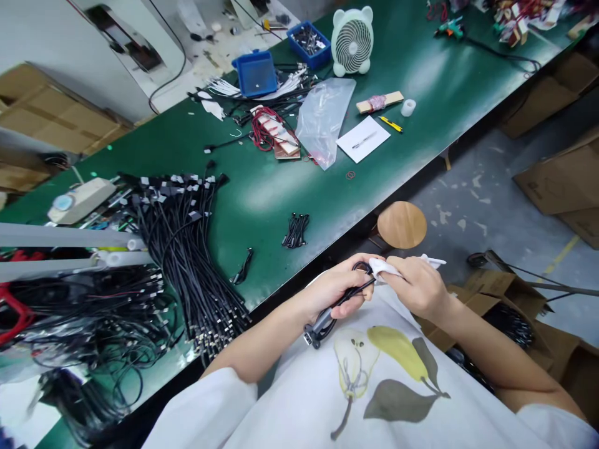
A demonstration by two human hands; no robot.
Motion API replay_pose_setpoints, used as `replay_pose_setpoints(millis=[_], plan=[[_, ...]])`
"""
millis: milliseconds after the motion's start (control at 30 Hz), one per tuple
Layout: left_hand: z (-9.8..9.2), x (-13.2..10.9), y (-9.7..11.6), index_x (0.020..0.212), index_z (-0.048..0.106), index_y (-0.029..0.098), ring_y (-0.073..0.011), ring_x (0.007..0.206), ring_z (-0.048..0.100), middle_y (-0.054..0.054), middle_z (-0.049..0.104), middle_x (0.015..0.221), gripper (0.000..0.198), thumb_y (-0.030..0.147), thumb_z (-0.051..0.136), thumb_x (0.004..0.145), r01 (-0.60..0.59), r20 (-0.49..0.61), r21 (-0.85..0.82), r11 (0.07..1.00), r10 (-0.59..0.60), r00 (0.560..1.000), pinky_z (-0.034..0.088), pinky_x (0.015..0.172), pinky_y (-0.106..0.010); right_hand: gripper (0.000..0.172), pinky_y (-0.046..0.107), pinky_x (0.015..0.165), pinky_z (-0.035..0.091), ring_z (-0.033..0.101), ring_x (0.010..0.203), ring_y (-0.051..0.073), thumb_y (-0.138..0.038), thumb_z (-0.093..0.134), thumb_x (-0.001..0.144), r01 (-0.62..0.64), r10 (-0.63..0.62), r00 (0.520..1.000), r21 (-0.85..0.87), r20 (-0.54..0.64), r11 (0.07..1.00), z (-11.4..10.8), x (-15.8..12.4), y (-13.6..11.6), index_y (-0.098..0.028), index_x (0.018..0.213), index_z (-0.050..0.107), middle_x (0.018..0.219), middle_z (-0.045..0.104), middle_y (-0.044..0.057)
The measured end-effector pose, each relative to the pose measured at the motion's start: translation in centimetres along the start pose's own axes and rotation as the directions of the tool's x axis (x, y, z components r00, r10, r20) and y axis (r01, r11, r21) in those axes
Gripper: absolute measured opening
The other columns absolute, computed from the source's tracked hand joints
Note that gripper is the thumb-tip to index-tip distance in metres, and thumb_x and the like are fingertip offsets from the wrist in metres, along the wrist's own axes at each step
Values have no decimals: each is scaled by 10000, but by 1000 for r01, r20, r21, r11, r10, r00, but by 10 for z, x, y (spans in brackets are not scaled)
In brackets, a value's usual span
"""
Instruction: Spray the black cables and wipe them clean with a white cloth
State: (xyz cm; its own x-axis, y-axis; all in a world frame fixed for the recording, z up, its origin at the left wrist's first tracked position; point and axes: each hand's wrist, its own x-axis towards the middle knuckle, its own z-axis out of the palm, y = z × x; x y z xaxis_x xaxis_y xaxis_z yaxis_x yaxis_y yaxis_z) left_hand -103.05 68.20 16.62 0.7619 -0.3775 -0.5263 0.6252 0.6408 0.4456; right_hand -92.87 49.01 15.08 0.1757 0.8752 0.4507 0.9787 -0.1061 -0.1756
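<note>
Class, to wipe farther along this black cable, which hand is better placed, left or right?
Right, probably: the right hand holds the white cloth at the black cable, while the left hand grips the cable itself.

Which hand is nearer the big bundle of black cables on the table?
Left: the left hand holds a cable, off to one side of the bundle. The right hand is farther, beyond the left.

A cable bundle (182, 249) lies on the workbench (262, 209), left of a smaller bunch (295, 231), a fan (352, 41) behind.
</note>
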Motion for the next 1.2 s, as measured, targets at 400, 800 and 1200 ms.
replay_pose_setpoints(millis=[400,800,1200], plan=[[1,-21,8,1308,446,183,-4,285,295,39,542,706,429,211,560,895,-46,91,-246,968,70,993,204,248,-114,179,267,690,507,598,817,158,-42,530,891,-102,99,995,137,31,985,-17,-25,22,-133,1018,618,961,647,113],[19,-17,8,1339,357,188,-22,308,391,27,563,750,446,243,510,923,-8,-6,-34,999,8,1000,263,261,-119,304,260,680,526,590,837,166,29,502,861,-146,138,989,297,46,944,-23,6,-6,-114,1119,574,979,610,134],[17,-8,5,1291,365,192,-24,328,411,39,566,745,377,313,501,961,-38,38,58,998,36,999,292,269,-106,227,295,694,457,540,802,180,-118,448,960,-124,95,987,236,129,964,-13,0,6,-132,1073,645,923,598,99]])
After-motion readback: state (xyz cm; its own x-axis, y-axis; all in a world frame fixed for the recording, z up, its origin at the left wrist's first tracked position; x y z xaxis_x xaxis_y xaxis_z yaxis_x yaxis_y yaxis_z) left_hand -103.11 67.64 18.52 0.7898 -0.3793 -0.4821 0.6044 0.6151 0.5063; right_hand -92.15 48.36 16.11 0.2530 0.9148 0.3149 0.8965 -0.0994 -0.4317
